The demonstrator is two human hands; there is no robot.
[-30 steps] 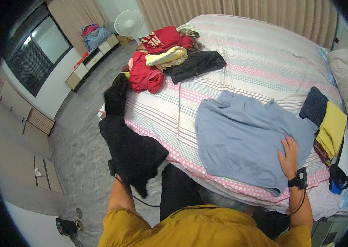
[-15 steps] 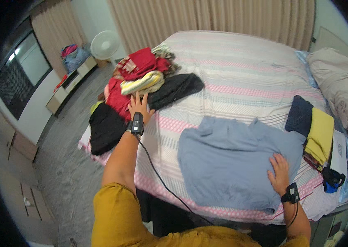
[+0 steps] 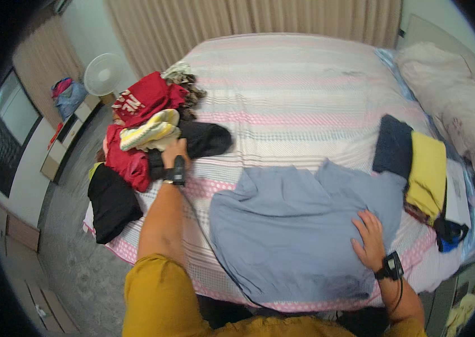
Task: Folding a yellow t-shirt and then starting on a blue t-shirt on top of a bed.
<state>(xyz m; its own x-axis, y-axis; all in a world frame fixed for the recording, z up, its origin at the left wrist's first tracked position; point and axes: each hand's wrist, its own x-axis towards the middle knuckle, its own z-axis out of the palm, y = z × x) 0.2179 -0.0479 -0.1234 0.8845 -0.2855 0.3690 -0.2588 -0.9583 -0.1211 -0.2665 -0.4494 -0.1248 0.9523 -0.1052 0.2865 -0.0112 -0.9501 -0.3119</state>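
A grey-blue shirt (image 3: 299,230) lies spread out on the bed in front of me. My right hand (image 3: 370,238) rests flat on its right part, fingers apart. At the left, my left hand (image 3: 175,153) is closed on a black garment (image 3: 209,140), which shows on both sides of the hand; the fingertips are hidden. Just beyond that hand lies a yellow-and-white striped cloth (image 3: 153,130) on a heap of clothes. A red garment with pale print (image 3: 142,101) tops the heap, and more red cloth (image 3: 130,163) hangs toward me.
Another black garment (image 3: 112,205) lies at the bed's left edge. On the right are a folded dark blue garment (image 3: 393,145), a folded yellow one (image 3: 426,174) and a rumpled beige blanket (image 3: 445,78). A white fan (image 3: 104,74) stands beyond the bed. A cable (image 3: 204,224) trails from my left wrist.
My left hand has gone from spread fingers beside the striped cloth to a grip on the black garment. The view has shifted; my right hand stays on the shirt.
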